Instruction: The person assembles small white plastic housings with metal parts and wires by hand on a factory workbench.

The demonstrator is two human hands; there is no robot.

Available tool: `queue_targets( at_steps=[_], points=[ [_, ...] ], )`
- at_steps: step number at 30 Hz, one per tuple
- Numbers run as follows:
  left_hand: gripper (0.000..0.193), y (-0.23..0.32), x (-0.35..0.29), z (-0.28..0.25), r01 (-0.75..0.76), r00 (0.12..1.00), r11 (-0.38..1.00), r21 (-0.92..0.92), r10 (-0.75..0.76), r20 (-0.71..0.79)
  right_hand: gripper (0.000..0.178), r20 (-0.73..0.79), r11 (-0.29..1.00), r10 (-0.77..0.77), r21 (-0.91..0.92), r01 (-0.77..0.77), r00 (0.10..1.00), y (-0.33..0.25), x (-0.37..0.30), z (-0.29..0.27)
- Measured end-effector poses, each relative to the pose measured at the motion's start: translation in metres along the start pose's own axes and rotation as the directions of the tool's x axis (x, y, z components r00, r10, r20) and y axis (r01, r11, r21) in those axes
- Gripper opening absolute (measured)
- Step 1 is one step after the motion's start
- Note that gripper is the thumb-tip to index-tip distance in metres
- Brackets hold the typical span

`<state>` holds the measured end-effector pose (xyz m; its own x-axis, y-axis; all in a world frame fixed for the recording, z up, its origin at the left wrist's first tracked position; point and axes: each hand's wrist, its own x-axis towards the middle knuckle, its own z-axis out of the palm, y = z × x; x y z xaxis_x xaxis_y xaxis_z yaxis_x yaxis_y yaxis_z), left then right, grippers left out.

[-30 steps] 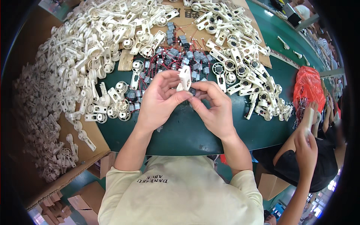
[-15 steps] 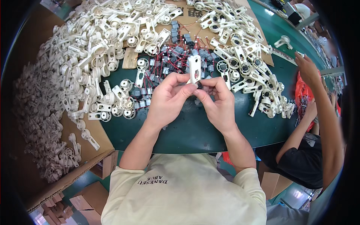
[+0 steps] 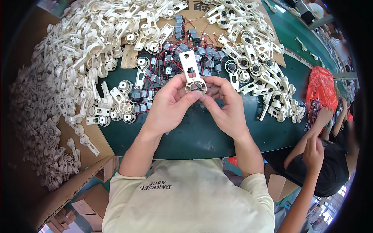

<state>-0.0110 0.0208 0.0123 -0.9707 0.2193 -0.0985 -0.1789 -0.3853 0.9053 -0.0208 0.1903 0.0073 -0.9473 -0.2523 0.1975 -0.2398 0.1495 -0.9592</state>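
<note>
White plastic bracket held above the green bench, long axis running away from the person, ring end down between pinching fingers, left hand and right hand gripping its ring, small wired motors just beyond the fingertips, heaps of white plastic parts farther out

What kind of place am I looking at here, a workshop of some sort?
Most likely a small-parts assembly bench in a factory. Both hands, left hand and right hand, hold one white plastic bracket over a green table heaped with identical white brackets and small wired motors, while a co-worker works alongside.
</note>
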Motion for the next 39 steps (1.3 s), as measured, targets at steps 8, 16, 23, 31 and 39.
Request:
queue_targets(
  at_steps=[8, 16, 23, 31, 39],
  points=[
    [0.031, -0.013, 0.001, -0.004, 0.042, 0.999, 0.999, 0.014, -0.042, -0.009, 0.034, -0.001, 0.999, 0.046, 0.006, -0.046, 0.999, -0.002, -0.005, 0.001],
    [0.026, -0.01, 0.0, 0.013, -0.046, 0.998, 0.999, -0.002, 0.046, -0.041, 0.028, 0.02, 0.892, 0.285, 0.359, -0.273, 0.958, -0.004, 0.002, -0.007],
    [0.031, -0.024, 0.002, 0.008, -0.21, 0.974, 0.889, 0.406, 0.224, 0.013, 0.021, 0.075, 0.815, 0.308, 0.493, -0.304, 0.948, -0.005, 0.004, -0.008],
    [0.031, -0.027, 0.0, 0.017, -0.141, 0.982, 0.945, 0.295, 0.17, -0.077, 0.024, 0.068, 0.841, 0.309, 0.446, -0.306, 0.949, -0.003, 0.003, -0.007],
    [0.025, -0.034, 0.002, 0.014, -0.263, 0.947, 0.797, 0.543, 0.32, -0.012, 0.027, 0.079, 0.828, 0.364, 0.429, -0.361, 0.928, 0.012, 0.005, -0.004]
  ],
)
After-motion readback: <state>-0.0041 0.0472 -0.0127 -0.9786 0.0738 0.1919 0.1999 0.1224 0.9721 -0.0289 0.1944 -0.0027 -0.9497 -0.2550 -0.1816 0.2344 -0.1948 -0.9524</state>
